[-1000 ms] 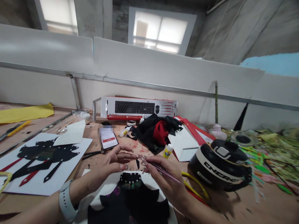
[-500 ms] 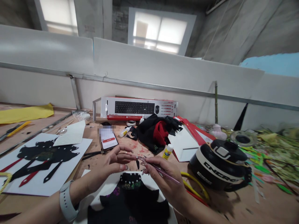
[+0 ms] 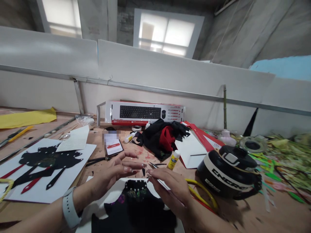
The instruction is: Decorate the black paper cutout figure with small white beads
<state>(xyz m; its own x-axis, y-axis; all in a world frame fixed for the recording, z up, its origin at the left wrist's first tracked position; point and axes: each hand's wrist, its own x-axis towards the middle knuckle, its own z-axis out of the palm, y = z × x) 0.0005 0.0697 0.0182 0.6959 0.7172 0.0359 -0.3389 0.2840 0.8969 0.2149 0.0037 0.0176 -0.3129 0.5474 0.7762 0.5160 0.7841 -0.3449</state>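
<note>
Since the earlier frame, the right hand [image 3: 171,184] had rolled over so that its back faced up, and the slim pointed tool [image 3: 164,184] in it had swung with it, its tip now sticking out past the fingers toward the left; the left thumb had also risen nearer to its fingers. Right fingers were closed around the tool, partly hiding it. On the left hand [image 3: 114,171] the fingers were stretched and loosely spread, the thumb close beneath them — whether they had hold of anything small, I could not tell. Both hands were near each other above the top edge of a black cutout [image 3: 137,210], which lay on a white sheet [image 3: 100,204] directly in front of the person, with white beads [image 3: 138,190] in rows along its narrow end and shiny purple and green patches just below. A pale watch [image 3: 70,208] circled the left wrist. Just beyond the right hand stood a yellow glue stick [image 3: 174,160] with a white cap, and a phone [image 3: 114,147] lay beyond the left. Farther right stood a black pot [image 3: 228,171] with a lid and handle; off to the left, another black cutout [image 3: 50,160] lay on white paper [image 3: 80,184].
</note>
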